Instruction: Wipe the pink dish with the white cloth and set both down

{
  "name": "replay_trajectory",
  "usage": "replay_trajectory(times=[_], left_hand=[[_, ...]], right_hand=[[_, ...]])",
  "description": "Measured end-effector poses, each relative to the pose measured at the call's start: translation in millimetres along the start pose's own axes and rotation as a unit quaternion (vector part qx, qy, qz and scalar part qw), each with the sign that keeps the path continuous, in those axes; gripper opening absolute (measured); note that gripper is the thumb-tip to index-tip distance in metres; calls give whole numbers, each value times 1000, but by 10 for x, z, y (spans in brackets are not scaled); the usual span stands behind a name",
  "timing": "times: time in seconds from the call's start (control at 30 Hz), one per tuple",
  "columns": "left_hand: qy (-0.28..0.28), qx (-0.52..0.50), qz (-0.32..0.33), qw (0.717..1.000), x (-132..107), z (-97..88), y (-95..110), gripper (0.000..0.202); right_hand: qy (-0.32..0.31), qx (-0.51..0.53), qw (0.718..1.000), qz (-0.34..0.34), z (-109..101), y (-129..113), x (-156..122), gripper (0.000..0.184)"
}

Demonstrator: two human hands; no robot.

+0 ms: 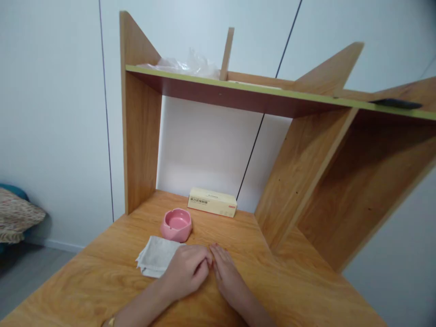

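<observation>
Both my hands rest on the wooden desk [102,277], fingertips touching each other. My left hand [186,271] lies with its fingers loosely curled, right beside a folded grey-white cloth [156,256], and nothing shows in it. My right hand [227,274] lies flat with fingers stretched forward, holding nothing. A pink ceramic ashtray [176,224] stands just beyond the cloth. Behind it, against the back panel, lies a long cream box with red print [212,202].
A wooden shelf unit [141,136] rises from the desk, with slanted dividers at the right. Clear crumpled plastic [185,66] lies on the upper shelf; a dark flat object [395,103] sits at its right end. A patterned cushion [15,215] is at far left.
</observation>
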State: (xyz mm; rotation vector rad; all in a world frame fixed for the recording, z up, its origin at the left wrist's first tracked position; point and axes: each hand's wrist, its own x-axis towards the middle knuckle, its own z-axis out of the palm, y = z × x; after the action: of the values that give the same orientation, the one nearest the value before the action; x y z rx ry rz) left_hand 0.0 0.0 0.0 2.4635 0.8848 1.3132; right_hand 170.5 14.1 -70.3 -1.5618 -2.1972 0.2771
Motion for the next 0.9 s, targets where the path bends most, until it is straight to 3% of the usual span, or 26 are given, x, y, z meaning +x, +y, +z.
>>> replay_trajectory(times=[0.1,0.2,0.37,0.53,0.63,0.73,0.8,0.9], left_hand=[[60,-65,-77,993,48,-28,-1,19],[71,-105,-132,983,87,-45,5,19],[91,-93,-164,978,150,-163,-92,18],[72,-35,-193,978,215,-298,-202,19],[50,24,-226,973,226,-335,-217,22],[36,81,-256,963,224,-371,-256,23],[30,114,-268,956,225,-406,-309,23],[22,157,-276,948,234,-475,-411,23]], right_hand=[[40,-5,999,-19,-77,-104,-30,45],[66,-21,995,-68,-190,-319,-63,45],[39,-49,988,-139,-288,-786,-52,46],[32,-137,974,-177,-191,-1049,46,41],[34,-178,966,-187,-131,-1109,111,37],[17,-213,964,-158,-129,-1107,163,17],[3,-235,963,-130,-185,-1040,184,10],[-5,-262,962,-71,-358,-793,178,14]])
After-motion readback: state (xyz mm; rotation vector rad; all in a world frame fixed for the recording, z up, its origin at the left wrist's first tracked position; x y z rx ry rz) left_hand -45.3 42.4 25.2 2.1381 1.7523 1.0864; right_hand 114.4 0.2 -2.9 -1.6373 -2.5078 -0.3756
